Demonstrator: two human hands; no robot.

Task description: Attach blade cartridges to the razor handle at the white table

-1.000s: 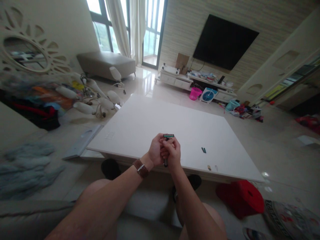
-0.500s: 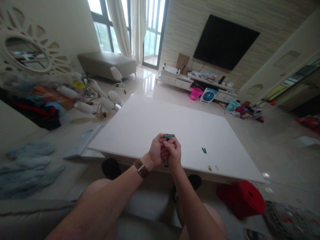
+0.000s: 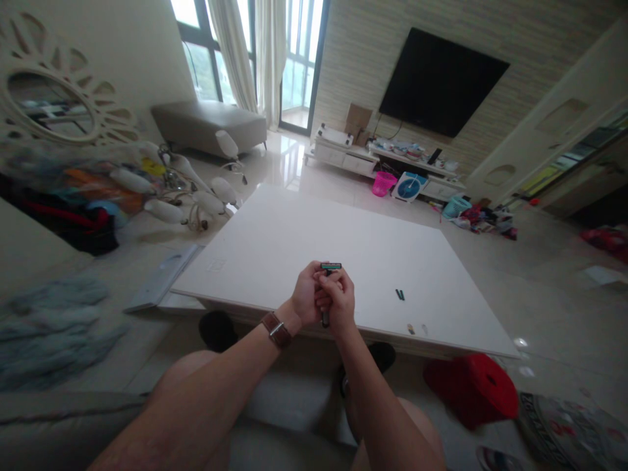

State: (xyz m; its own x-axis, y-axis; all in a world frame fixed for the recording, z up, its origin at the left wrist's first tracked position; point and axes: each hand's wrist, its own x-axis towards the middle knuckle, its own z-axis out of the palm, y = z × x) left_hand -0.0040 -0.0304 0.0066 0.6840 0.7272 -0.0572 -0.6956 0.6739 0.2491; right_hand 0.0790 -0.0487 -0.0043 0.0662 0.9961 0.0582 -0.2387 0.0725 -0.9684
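A razor (image 3: 331, 266) with a dark head and a green strip stands out above my two hands, over the near edge of the white table (image 3: 314, 229). My left hand (image 3: 307, 296) is closed around its handle from the left. From the other side my right hand (image 3: 341, 294) wraps the same handle, its fingers against the left ones. The handle's dark lower end shows below the hands; its middle is hidden. To the right, two small dark green strips (image 3: 400, 295) lie on the table. Nearer the edge are a small tan piece (image 3: 411, 329) and a clear piece (image 3: 424, 329).
A red stool (image 3: 471, 389) stands by the table's near right corner. Lamp parts with white shades (image 3: 210, 199) and bagged items lie on the left. Beyond the table are a pink basket (image 3: 383, 184), a low cabinet (image 3: 343, 157) and a grey bench (image 3: 210, 121).
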